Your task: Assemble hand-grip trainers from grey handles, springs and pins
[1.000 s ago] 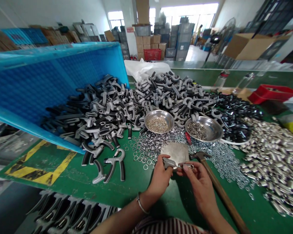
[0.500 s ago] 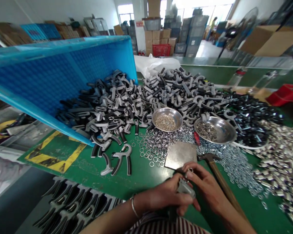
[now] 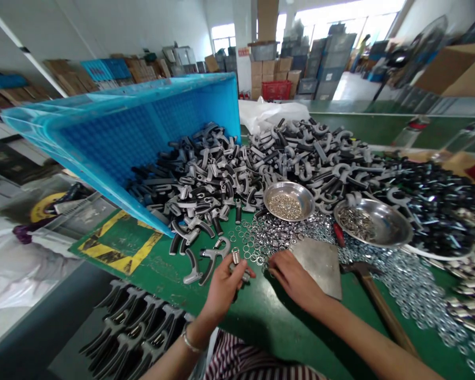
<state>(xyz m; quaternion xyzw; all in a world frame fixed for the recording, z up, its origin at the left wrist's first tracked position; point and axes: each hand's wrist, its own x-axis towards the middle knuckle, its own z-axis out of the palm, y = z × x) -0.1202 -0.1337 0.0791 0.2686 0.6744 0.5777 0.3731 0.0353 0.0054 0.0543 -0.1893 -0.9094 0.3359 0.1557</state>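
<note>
My left hand (image 3: 224, 289) is shut on a small grey metal part with a coiled spring (image 3: 235, 256) standing up from it. A black-and-grey hand grip exerciser (image 3: 206, 261) lies just beyond that hand. My right hand (image 3: 295, 279) rests palm down at the edge of a spread of loose steel rings (image 3: 257, 237), its fingertips among them, next to a scuffed steel plate (image 3: 319, 266). Whether those fingers hold a ring is hidden.
A tipped blue crate (image 3: 142, 126) spills grey-and-black grip handles across the green bench mat (image 3: 257, 322). Two steel bowls (image 3: 288, 200) (image 3: 374, 221) hold small metal parts. A wooden-handled hammer (image 3: 382, 303) lies to the right, and more grips (image 3: 134, 327) sit below the bench edge.
My hands have moved apart and left of the steel plate. The spring now stands up from the part in my left hand, and my right hand has gone down to the rings.
</note>
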